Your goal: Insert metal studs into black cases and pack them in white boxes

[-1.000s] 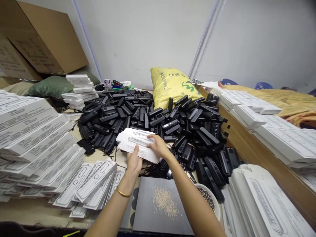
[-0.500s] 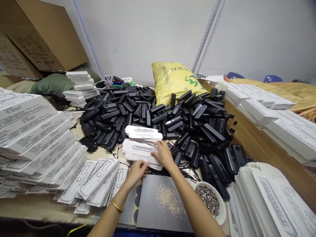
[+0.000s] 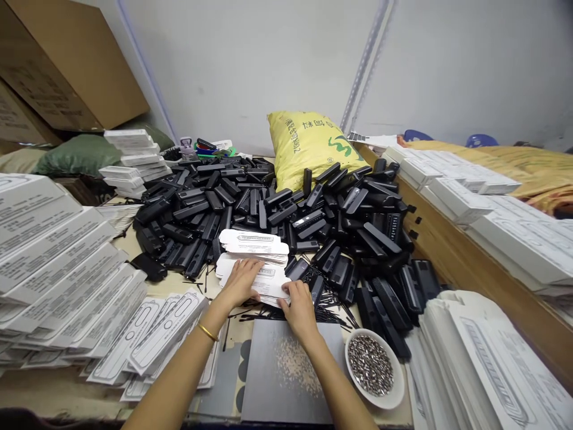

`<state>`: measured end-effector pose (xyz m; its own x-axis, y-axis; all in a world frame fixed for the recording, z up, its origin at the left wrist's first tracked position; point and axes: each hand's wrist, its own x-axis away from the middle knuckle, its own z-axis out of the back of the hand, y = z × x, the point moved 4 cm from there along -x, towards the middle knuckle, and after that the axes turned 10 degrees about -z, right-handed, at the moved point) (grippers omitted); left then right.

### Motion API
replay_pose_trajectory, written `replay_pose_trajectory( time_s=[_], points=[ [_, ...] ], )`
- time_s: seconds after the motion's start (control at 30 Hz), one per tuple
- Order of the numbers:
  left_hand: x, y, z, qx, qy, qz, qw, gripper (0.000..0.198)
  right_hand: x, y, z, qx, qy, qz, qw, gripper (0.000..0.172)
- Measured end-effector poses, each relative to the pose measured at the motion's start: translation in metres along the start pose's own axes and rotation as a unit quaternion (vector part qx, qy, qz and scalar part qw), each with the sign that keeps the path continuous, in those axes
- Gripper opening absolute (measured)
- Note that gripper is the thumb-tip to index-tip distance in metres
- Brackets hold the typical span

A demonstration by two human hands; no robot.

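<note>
A stack of flat, unfolded white cartons (image 3: pixel 275 288) printed with a long slotted outline lies in front of me. My left hand (image 3: pixel 242 280) rests on top of it, fingers stretched across the upper sheet. At the stack's lower right end, my right hand (image 3: pixel 299 301) pinches the carton edge between thumb and bent fingers. How many sheets it grips is hidden. Another small stack of flat cartons (image 3: pixel 255 242) lies just behind. Below my hands sits a grey metal plate (image 3: pixel 264 382) scattered with small tan bits.
Black plastic comb-like cases (image 3: pixel 215 203) are heaped behind, against a yellow sack (image 3: pixel 308 146). A white bowl (image 3: pixel 400 388) of small metal pieces stands right of the plate. White boxes (image 3: pixel 49 257) are piled at left, and more flat cartons (image 3: pixel 483 358) stand at right.
My left hand has moved from the stack's near edge up onto its top. My right hand has slid down to the lower right end. The view has shifted slightly.
</note>
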<state>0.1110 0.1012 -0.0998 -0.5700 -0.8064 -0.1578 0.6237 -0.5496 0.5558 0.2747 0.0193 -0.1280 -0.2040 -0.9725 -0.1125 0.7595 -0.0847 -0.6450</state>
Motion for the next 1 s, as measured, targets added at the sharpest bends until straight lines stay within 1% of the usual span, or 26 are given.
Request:
replay_pose_trajectory(
  time_s=[0.1, 0.2, 0.27, 0.37, 0.47, 0.57, 0.63, 0.7, 0.73, 0.8, 0.87, 0.9, 0.93, 1.0],
  points=[
    [-0.005, -0.007, 0.001, -0.026, -0.024, -0.010, 0.999, 0.084, 0.005, 0.011, 0.008, -0.021, 0.006, -0.011, 1.000, 0.012],
    [-0.006, -0.012, -0.001, -0.048, -0.048, -0.017, 0.998, 0.099, 0.013, 0.028, 0.024, -0.064, 0.028, -0.023, 0.997, 0.007],
    [-0.007, -0.013, -0.002, -0.068, -0.050, -0.022, 0.996, 0.100, 0.019, 0.039, 0.033, -0.086, 0.038, -0.032, 0.995, 0.006],
    [-0.010, -0.011, -0.006, -0.108, -0.029, -0.015, 0.994, 0.090, 0.027, 0.051, 0.042, -0.093, 0.036, -0.040, 0.994, 0.007],
    [-0.013, -0.004, -0.013, -0.148, -0.003, 0.004, 0.989, 0.087, 0.033, 0.060, 0.047, -0.080, 0.034, -0.052, 0.995, 0.009],
    [-0.013, 0.002, -0.021, -0.179, 0.014, 0.019, 0.984, 0.087, 0.034, 0.066, 0.052, -0.028, 0.036, -0.073, 0.996, 0.010],
    [-0.011, 0.004, -0.025, -0.193, 0.023, 0.027, 0.981, 0.088, 0.032, 0.065, 0.052, 0.021, 0.031, -0.093, 0.995, 0.011],
    [-0.009, 0.005, -0.027, -0.213, 0.038, 0.038, 0.976, 0.088, 0.027, 0.060, 0.050, 0.064, 0.019, -0.121, 0.990, 0.018],
    [-0.008, 0.006, -0.027, -0.226, 0.047, 0.043, 0.972, 0.088, 0.024, 0.056, 0.047, 0.081, 0.013, -0.137, 0.987, 0.025],
    [-0.008, 0.007, -0.027, -0.253, 0.058, 0.054, 0.964, 0.087, 0.018, 0.047, 0.040, 0.113, 0.005, -0.171, 0.979, 0.045],
    [-0.009, 0.008, -0.026, -0.271, 0.047, 0.055, 0.960, 0.088, 0.012, 0.041, 0.034, 0.137, 0.001, -0.201, 0.970, 0.063],
    [-0.010, 0.008, -0.026, -0.275, 0.037, 0.053, 0.959, 0.089, 0.009, 0.040, 0.031, 0.141, -0.003, -0.215, 0.966, 0.069],
    [-0.010, 0.008, -0.026, -0.277, 0.026, 0.049, 0.959, 0.092, 0.007, 0.041, 0.030, 0.136, -0.009, -0.226, 0.965, 0.071],
    [-0.010, 0.008, -0.025, -0.273, 0.011, 0.039, 0.961, 0.099, 0.005, 0.049, 0.030, 0.105, -0.022, -0.238, 0.965, 0.069]
  ],
)
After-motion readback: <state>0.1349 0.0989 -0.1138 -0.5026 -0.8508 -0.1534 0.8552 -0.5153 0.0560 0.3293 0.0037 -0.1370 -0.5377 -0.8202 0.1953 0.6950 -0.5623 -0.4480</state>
